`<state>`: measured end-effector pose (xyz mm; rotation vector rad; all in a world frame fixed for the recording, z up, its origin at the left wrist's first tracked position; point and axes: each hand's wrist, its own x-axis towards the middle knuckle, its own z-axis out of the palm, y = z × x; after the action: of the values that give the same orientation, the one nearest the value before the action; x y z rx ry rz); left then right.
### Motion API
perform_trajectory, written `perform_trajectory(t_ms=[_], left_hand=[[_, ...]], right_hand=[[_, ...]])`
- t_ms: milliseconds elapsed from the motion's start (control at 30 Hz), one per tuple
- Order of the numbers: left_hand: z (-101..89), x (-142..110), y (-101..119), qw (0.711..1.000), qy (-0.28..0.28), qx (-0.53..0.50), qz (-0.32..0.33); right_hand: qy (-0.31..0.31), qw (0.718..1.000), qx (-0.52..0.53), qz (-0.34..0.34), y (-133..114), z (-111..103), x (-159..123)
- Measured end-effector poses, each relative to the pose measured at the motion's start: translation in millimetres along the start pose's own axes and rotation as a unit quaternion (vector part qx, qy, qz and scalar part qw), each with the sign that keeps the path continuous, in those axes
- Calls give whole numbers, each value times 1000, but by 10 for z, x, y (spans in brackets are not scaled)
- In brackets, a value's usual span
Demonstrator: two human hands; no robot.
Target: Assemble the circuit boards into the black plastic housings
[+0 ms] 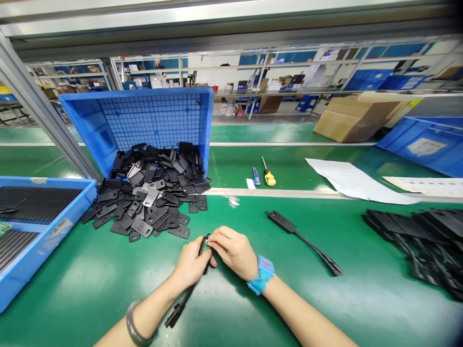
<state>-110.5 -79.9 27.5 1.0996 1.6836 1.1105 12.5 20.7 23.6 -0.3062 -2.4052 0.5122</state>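
The fingers of the left hand [191, 260] and right hand [231, 248] are curled nearly closed around a black casing with a green circuit board [205, 246], held over the green tabletop [119, 294], its black cable [185, 300] trailing toward the left forearm.

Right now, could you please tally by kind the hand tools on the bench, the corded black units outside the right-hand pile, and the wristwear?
Screwdriver: 1
Utility knife: 1
Corded black units: 2 (lying unit; held unit, at the left hand and right hand)
Blue wrist strap: 1
Bangle: 1
Total: 6
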Motion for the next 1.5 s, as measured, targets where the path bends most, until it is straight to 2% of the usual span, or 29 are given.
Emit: perform_trajectory(t_ms=[100,200,300,400,467,533,600,767,867,967,1133,1233,1333,1433,1500], left_hand=[[-6,4,-6,1000,-2,-3,-8],[-32,22,-12,998,8,-58,-31],[-70,49,-13,987,31,-151,-48],[-96,65,-6,972,49,-223,-49],[-101,65,3,966,52,-249,-51],[-100,60,14,962,53,-262,-53],[-98,55,24,961,56,-266,-52],[-106,63,15,958,60,-279,-36],[-111,68,-4,959,56,-277,-34],[-107,59,-3,961,46,-269,-36],[-83,33,28,963,21,-264,-49],[-69,31,24,965,7,-260,-37],[-62,28,5,964,-37,-261,-26],[-66,12,4,958,-96,-264,-52],[-73,1,16,958,-113,-256,-66]], right_hand=[[-38,999,-37,-1,-19,6,25],[-102,994,-14,22,78,-44,104],[-149,981,-68,106,385,-161,239],[-140,957,-168,190,790,-274,395],[-133,944,-209,220,988,-302,501],[-134,936,-233,227,1066,-271,611],[-137,941,-231,205,1035,-181,723],[-164,971,-155,81,822,162,913],[-160,977,-125,56,768,267,900],[-126,984,-103,73,744,197,818],[-12,985,-62,163,584,-153,610],[21,973,79,214,372,-303,445],[22,946,231,225,159,-317,278],[31,951,223,210,43,-242,158],[36,958,201,201,28,-192,115]])
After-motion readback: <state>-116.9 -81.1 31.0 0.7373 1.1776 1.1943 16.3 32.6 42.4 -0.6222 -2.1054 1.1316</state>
